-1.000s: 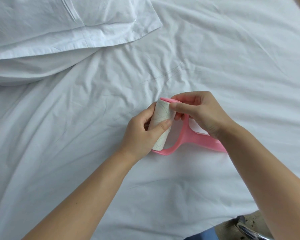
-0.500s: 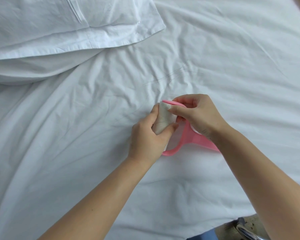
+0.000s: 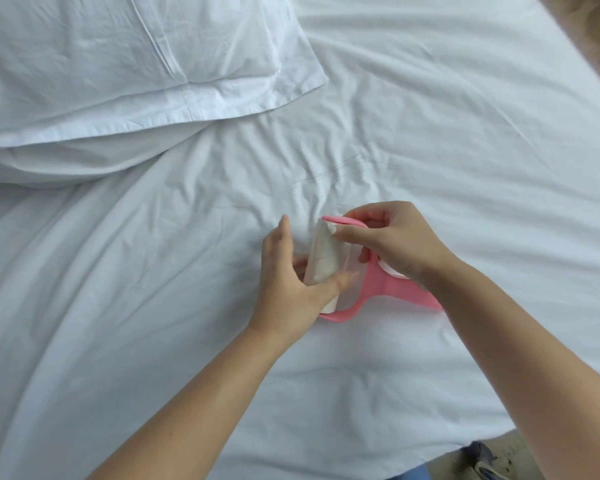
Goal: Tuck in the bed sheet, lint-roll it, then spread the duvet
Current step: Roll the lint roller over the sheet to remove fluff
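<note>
Mid-task, at the lint-rolling step, though no rolling yet: looks like peeling a used sticky layer off the lint roller [image 3: 329, 258] before the next pass.

Left hand [image 3: 288, 282] at about 7 o'clock of the roll, thumb pressed against its lower end, fingers reaching round the far side, steadying it; a hold rather than a firm clench. Right hand [image 3: 392, 242] at 3 o'clock of the roll, thumb and forefinger pinching a thin clear film at its top edge, remaining fingers curled over the pink frame. Film barely visible, seemingly lifted part-way off the paper; exact extent hard to tell.

Roller lying just above the bed sheet [image 3: 153, 306], near centre frame, pink handle pointing off toward 4 o'clock under the right wrist. Sheet white and creased, with a thin dark hair or thread [image 3: 329, 169] at 12 o'clock of the hands. Pillow [image 3: 118, 71] at 10 o'clock, well apart. No duvet in view. Sheet's tucked edges out of frame, so tucking impossible to confirm.

Next move, by judgement: pull the film cleanly round and off while holding the roll from spinning, discard it, then regrip the handle and roll toward that stray hair. Risk: film tearing or sticking back on itself.
</note>
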{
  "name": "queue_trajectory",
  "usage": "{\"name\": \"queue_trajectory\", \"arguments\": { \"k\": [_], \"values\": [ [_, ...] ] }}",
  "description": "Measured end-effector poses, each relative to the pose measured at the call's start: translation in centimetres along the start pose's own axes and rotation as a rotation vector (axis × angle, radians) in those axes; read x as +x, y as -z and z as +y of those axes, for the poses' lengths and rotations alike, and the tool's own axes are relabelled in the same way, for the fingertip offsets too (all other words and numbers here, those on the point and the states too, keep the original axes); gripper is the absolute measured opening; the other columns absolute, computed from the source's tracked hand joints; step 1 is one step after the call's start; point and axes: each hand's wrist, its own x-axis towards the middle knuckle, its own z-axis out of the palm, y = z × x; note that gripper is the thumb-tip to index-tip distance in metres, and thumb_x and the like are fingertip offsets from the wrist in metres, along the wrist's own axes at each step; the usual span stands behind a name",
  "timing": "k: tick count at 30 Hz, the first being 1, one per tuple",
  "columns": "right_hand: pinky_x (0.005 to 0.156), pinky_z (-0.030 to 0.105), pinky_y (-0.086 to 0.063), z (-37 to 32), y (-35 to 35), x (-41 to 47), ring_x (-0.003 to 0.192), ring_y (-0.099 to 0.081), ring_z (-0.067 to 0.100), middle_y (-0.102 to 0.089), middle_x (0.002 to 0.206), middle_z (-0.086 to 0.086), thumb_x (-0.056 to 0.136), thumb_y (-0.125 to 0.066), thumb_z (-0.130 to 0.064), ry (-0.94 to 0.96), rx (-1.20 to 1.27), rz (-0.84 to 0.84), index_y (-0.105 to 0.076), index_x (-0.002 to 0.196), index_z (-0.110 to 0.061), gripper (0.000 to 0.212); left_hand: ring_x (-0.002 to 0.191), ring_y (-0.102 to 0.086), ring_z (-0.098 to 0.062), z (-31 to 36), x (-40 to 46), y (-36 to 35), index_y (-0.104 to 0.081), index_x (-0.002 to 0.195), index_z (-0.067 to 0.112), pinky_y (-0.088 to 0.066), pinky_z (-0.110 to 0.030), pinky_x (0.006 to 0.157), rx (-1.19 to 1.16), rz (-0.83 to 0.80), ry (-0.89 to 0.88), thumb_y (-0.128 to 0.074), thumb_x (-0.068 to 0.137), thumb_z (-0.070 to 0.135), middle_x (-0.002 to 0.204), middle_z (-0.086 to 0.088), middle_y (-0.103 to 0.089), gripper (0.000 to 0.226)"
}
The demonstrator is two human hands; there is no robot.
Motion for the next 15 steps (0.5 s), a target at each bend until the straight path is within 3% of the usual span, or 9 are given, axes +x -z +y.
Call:
{"name": "queue_trajectory", "arguments": {
  "k": [2, 3, 5, 7, 9, 12, 15],
  "values": [
    [0.052, 0.019, -0.042, 0.0, 0.0, -0.1, 0.052, -0.057, 0.008, -0.065, 0.067, -0.003, 0.076, -0.077, -0.035, -0.009, -0.016, 0.023, -0.075, 0.087, -0.018, 0.020, 0.108, -0.053, 0.009, 0.7, -0.1, 0.3, -0.029, 0.146, 0.026, -0.051, -0.019, 0.089, -0.178, 0.026, 0.046, -0.077, 0.078, 0.025, 0.139, 0.014, -0.035, 0.084],
    [0.052, 0.018, -0.042, 0.0, -0.1, -0.1, 0.052, -0.058, 0.008, -0.066, 0.069, -0.002, 0.076, -0.077, -0.037, -0.008, -0.022, 0.032, -0.075, 0.086, -0.019, 0.021, 0.111, -0.054, 0.005, 1.0, 0.0, 0.5, -0.039, 0.137, 0.026, -0.052, -0.029, 0.093, -0.232, 0.049, 0.050, -0.075, 0.080, 0.023, 0.135, 0.012, -0.043, 0.068],
    [0.050, 0.014, -0.042, 0.1, -0.3, -0.2, 0.052, -0.059, 0.006, -0.069, 0.074, -0.001, 0.075, -0.077, -0.041, -0.003, -0.033, 0.057, -0.074, 0.085, -0.019, 0.024, 0.115, -0.053, -0.001, 1.4, 0.3, 0.6, -0.054, 0.111, 0.028, -0.051, -0.046, 0.094, -0.253, 0.105, 0.041, -0.078, 0.077, 0.034, 0.121, 0.012, -0.053, 0.041],
    [0.046, 0.012, -0.040, 0.1, -0.6, -0.3, 0.051, -0.060, 0.005, -0.070, 0.077, -0.004, 0.074, -0.077, -0.044, -0.001, -0.053, 0.094, -0.074, 0.085, -0.019, 0.027, 0.108, -0.053, 0.005, 2.0, 0.6, 0.5, -0.058, 0.085, 0.032, -0.051, -0.048, 0.091, -0.195, 0.156, -0.013, -0.077, 0.070, 0.047, 0.108, 0.014, -0.056, 0.028],
    [0.048, 0.013, -0.042, 0.1, -0.8, -0.4, 0.052, -0.061, 0.005, -0.070, 0.080, -0.008, 0.074, -0.077, -0.046, 0.004, -0.065, 0.115, -0.073, 0.086, -0.019, 0.030, 0.101, -0.050, 0.011, 2.4, 1.0, 0.5, -0.058, 0.073, 0.031, -0.048, -0.036, 0.094, -0.079, 0.178, -0.073, -0.076, 0.077, 0.039, 0.103, 0.013, -0.054, 0.019],
    [0.057, 0.020, -0.048, -0.1, -0.9, -0.5, 0.057, -0.063, 0.008, -0.070, 0.082, -0.009, 0.073, -0.076, -0.051, 0.021, -0.095, 0.108, -0.073, 0.087, -0.021, 0.034, 0.094, -0.048, 0.010, 2.4, 1.8, 0.6, -0.063, 0.079, 0.020, -0.039, -0.013, 0.090, 0.062, 0.197, -0.130, -0.067, 0.088, 0.022, 0.102, 0.011, -0.052, 0.010],
    [0.061, 0.023, -0.049, 0.0, -0.7, -0.5, 0.060, -0.064, 0.011, -0.071, 0.082, -0.009, 0.074, -0.075, -0.048, 0.035, -0.112, 0.098, -0.073, 0.089, -0.020, 0.032, 0.089, -0.049, 0.011, 2.5, 2.1, 0.8, -0.063, 0.080, 0.017, -0.035, -0.002, 0.080, 0.098, 0.219, -0.130, -0.062, 0.091, 0.015, 0.095, 0.015, -0.049, 0.012]
  ]
}}
